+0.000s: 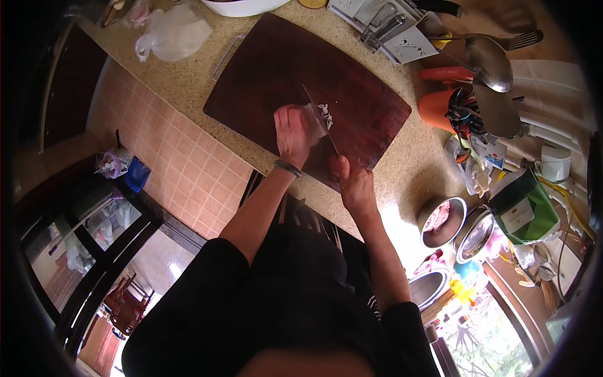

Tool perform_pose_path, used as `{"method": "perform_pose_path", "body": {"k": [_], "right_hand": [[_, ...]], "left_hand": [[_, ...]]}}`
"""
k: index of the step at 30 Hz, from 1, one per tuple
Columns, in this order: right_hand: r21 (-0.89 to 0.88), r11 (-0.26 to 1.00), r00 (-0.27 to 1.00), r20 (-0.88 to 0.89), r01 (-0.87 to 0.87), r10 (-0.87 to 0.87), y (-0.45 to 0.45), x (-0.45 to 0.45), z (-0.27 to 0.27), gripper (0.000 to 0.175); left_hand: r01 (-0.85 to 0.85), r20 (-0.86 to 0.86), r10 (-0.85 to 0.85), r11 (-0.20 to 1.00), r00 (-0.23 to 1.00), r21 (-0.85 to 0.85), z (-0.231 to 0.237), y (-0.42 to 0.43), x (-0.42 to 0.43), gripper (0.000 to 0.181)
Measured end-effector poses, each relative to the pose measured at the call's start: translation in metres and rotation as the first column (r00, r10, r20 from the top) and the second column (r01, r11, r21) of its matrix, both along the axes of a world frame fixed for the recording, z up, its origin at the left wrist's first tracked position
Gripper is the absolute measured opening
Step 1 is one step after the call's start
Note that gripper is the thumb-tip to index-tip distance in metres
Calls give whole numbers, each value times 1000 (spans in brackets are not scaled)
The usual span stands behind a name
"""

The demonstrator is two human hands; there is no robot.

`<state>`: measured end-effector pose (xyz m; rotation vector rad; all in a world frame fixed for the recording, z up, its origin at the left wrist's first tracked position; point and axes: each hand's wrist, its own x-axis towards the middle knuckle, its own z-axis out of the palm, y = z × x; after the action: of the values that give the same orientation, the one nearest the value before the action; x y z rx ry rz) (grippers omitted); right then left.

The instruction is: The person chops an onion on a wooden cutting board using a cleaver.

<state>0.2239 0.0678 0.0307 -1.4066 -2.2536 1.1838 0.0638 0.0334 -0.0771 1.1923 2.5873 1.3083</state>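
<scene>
On a dark wooden cutting board (264, 66) I hold a knife (316, 109) by its handle in my right hand (356, 186), with the blade crossing the board. My left hand (291, 132), with a bracelet at its wrist, presses on a pale, translucent piece of food (314, 125) just left of the blade. Small whitish cut strips (325, 116) lie against the blade's right side. The knife's handle is mostly covered by my right fingers. What the pale piece is, I cannot tell.
A plastic bag (181, 33) lies beyond the board's left corner. To the right stand an orange utensil holder (432, 109), a metal bowl of raw meat (459, 226) and a green bag (530, 207). A ladle (499, 70) hangs above the counter (405, 155).
</scene>
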Motion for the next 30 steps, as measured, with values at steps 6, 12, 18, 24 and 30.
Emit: {"method": "perform_pose_path", "body": {"k": [6, 12, 18, 24, 30], "right_hand": [[68, 997, 994, 102, 39, -45, -3, -16, -12, 31], [46, 998, 994, 103, 33, -38, 12, -18, -37, 54], [-72, 997, 999, 23, 35, -33, 5, 2, -17, 48], [-72, 997, 983, 176, -36, 48, 2, -4, 5, 39], [-47, 998, 964, 264, 28, -14, -2, -26, -3, 46]], "left_hand": [[18, 32, -18, 1000, 999, 6, 7, -1, 2, 20], [22, 27, -21, 999, 999, -30, 8, 1, 0, 15], [-15, 11, 14, 1000, 1000, 9, 2, 3, 0, 15], [7, 4, -7, 1000, 1000, 7, 6, 0, -1, 18], [23, 30, -22, 999, 999, -32, 10, -2, 1, 21]]}}
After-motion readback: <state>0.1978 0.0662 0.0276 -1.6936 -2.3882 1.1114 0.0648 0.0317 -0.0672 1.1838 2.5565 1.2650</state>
